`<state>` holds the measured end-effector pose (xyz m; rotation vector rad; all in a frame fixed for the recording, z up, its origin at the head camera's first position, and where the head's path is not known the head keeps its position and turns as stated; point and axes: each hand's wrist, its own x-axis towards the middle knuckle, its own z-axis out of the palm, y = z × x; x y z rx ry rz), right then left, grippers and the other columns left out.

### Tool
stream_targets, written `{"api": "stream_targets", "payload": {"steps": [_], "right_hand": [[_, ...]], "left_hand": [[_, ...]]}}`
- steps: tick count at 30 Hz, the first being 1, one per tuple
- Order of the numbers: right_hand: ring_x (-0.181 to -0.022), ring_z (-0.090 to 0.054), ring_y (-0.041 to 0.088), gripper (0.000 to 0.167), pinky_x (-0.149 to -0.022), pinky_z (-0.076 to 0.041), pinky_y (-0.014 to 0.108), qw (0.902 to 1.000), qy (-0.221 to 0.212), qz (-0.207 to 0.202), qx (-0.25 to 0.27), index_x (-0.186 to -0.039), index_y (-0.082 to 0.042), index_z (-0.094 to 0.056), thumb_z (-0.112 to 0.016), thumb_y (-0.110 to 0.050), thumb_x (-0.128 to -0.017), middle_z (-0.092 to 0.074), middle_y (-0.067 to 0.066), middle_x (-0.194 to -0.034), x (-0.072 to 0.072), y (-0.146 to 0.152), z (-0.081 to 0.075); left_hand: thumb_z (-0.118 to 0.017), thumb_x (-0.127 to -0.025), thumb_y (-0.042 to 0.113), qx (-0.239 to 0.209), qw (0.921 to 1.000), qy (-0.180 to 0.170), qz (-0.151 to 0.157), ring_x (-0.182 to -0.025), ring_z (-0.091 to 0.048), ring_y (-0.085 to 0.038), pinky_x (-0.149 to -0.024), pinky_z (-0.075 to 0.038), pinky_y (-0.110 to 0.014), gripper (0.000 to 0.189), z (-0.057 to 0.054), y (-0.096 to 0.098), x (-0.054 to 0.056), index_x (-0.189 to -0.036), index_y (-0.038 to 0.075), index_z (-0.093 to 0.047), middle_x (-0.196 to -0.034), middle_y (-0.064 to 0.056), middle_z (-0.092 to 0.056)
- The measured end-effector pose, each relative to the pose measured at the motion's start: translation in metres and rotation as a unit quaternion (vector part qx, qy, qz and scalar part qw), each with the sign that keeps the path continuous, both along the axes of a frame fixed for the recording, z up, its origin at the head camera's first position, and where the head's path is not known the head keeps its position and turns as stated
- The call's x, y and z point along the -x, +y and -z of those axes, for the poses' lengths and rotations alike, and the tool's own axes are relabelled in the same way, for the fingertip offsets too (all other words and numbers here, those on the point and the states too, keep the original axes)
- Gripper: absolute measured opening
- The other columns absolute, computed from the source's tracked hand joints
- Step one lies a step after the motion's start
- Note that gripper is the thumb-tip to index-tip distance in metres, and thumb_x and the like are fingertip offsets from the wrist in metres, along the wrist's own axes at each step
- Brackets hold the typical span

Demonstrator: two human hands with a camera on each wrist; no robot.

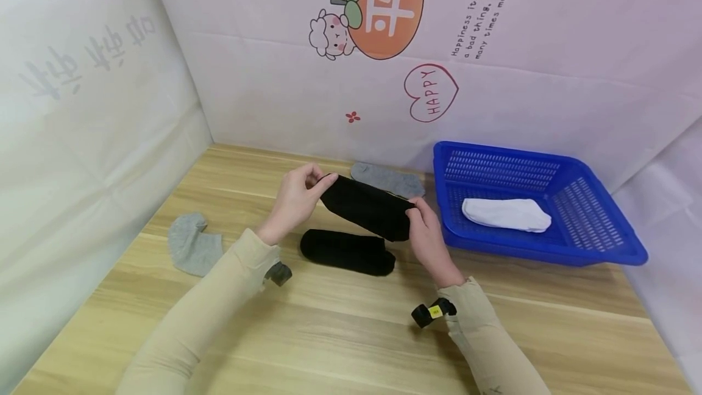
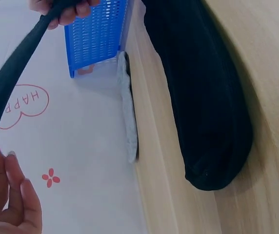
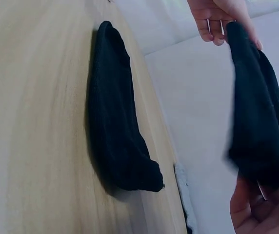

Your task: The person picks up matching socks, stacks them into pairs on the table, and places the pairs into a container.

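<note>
- One black sock (image 1: 366, 207) is up off the bench (image 1: 329, 334) in the head view, left hand (image 1: 295, 198) pinching one end, right hand (image 1: 428, 238) pinching the other. A second black sock (image 1: 345, 252) lies just below, a white sock (image 1: 506, 214) sits in the blue basket (image 1: 543, 253).
- Left wrist cam: held sock's pretty much edge-on, running between both hands.
- Right wrist cam: held sock's kinda blurry, second one's lying on the wood, apart from it.

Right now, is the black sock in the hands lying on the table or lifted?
Lifted. The left hand and right hand hold the black sock at its ends; both wrist views show it off the table.
</note>
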<state>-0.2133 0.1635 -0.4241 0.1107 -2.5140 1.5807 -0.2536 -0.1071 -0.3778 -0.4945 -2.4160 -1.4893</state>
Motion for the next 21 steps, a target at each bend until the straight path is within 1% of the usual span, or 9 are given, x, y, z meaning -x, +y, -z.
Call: {"api": "stream_targets", "payload": {"steps": [2,4,6,8,13,18,21], "right_hand": [[-0.058,-0.035,0.023,0.022,-0.064,-0.035,0.039,1.0000,0.001,0.002,-0.001,-0.113,-0.006,-0.054,-0.035,-0.013,-0.107,-0.035,0.004,-0.067,0.000,0.000,0.002],[-0.059,-0.038,0.023,0.022,-0.063,-0.037,0.037,1.0000,0.002,0.003,-0.005,-0.119,-0.006,-0.053,-0.036,-0.014,-0.108,-0.038,0.005,-0.070,-0.001,0.000,0.003],[-0.057,-0.039,0.022,0.022,-0.059,-0.037,0.035,0.9999,0.007,0.000,-0.009,-0.125,-0.006,-0.052,-0.039,-0.014,-0.109,-0.040,0.006,-0.071,-0.002,0.000,0.003],[-0.054,-0.037,0.020,0.022,-0.057,-0.037,0.034,0.9998,0.015,-0.006,-0.009,-0.127,-0.005,-0.052,-0.043,-0.015,-0.110,-0.039,0.006,-0.071,-0.002,-0.001,0.004],[-0.053,-0.034,0.016,0.026,-0.056,-0.034,0.032,0.9993,0.026,-0.024,-0.014,-0.124,-0.002,-0.054,-0.053,-0.022,-0.109,-0.036,0.002,-0.067,-0.002,0.000,0.007],[-0.054,-0.036,0.017,0.024,-0.056,-0.035,0.032,0.9985,0.029,-0.044,-0.014,-0.118,-0.003,-0.057,-0.061,-0.023,-0.105,-0.038,0.001,-0.064,-0.003,0.002,0.009],[-0.055,-0.038,0.017,0.020,-0.056,-0.036,0.031,0.9982,0.019,-0.051,-0.024,-0.114,-0.005,-0.059,-0.063,-0.021,-0.103,-0.039,0.000,-0.063,-0.005,0.003,0.009]], "left_hand": [[-0.071,-0.098,0.029,0.001,1.0000,-0.002,0.003,-0.061,-0.048,-0.020,-0.062,-0.039,-0.033,0.026,0.000,-0.001,-0.001,-0.084,0.010,-0.060,-0.065,-0.004,-0.055],[-0.073,-0.097,0.025,0.006,0.9999,-0.003,0.010,-0.061,-0.049,-0.020,-0.061,-0.040,-0.032,0.025,0.001,-0.003,-0.002,-0.083,0.009,-0.059,-0.065,-0.003,-0.056],[-0.076,-0.095,0.022,0.012,0.9998,-0.007,0.016,-0.061,-0.052,-0.019,-0.061,-0.041,-0.031,0.026,0.004,-0.005,-0.003,-0.082,0.008,-0.059,-0.067,-0.003,-0.058],[-0.078,-0.093,0.021,0.023,0.9995,-0.011,0.019,-0.063,-0.055,-0.019,-0.060,-0.042,-0.031,0.026,0.006,-0.009,-0.004,-0.081,0.009,-0.059,-0.070,-0.002,-0.060],[-0.079,-0.092,0.021,0.044,0.9981,-0.032,0.028,-0.060,-0.054,-0.018,-0.059,-0.040,-0.031,0.028,0.010,-0.019,-0.005,-0.081,0.009,-0.057,-0.068,-0.002,-0.061],[-0.078,-0.093,0.020,0.068,0.9932,-0.068,0.066,-0.057,-0.045,-0.017,-0.058,-0.035,-0.031,0.027,0.010,-0.030,-0.006,-0.084,0.008,-0.056,-0.063,-0.005,-0.060],[-0.077,-0.094,0.016,0.086,0.9876,-0.089,0.097,-0.058,-0.046,-0.016,-0.058,-0.036,-0.031,0.022,0.011,-0.036,-0.006,-0.088,0.007,-0.058,-0.066,-0.004,-0.062]]}}
